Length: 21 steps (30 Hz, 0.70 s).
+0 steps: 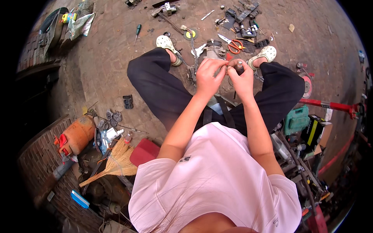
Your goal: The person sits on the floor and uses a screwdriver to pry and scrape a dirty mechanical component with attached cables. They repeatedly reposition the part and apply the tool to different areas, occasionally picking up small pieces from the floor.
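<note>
Holding left hand (209,77) and right hand (244,80) fingertip to fingertip, at close work above the brick floor (108,50). Grasping a dark-handled tool (239,70) in the curled right fingers, between the 2 knees, with a thin shaft apparently pointing down toward the floor's near edge. Drawing the left fingertips together; cannot tell, at this size, whether pinching anything. For good control, best to brace both forearms against the thighs and pinch lightly on the left. Better to tilt the right wrist a little outward, for a clear sight of the fingertips. Worth aiming the shaft away from legs and palm. Safer to set aside the orange-handled scissors (234,46), lying just beyond the right hand, and to avoid dropping anything small among the loose black parts (248,29) near the floor's far right corner.
</note>
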Motion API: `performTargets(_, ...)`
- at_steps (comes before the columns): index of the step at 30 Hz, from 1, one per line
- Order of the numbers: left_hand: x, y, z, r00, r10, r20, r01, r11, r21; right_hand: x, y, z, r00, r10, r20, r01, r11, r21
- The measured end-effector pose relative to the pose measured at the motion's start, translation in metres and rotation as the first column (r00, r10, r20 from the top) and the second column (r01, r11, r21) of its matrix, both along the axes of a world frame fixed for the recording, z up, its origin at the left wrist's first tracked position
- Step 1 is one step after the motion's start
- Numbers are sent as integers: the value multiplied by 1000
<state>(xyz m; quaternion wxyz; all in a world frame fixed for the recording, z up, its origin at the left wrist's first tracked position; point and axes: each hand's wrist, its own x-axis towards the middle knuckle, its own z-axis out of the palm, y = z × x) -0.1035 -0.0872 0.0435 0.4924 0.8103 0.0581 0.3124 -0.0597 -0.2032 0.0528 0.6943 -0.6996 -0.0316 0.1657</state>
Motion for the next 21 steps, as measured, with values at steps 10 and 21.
performTargets(10,-2,8,19,997,-66,46,56,981,186,-6,-6,28,992,49,-116,-41,997,71)
performTargets(21,10,31,8,976,44,-212,-205,494,-845,0,-20,24,969,71,-235,-36,988,150)
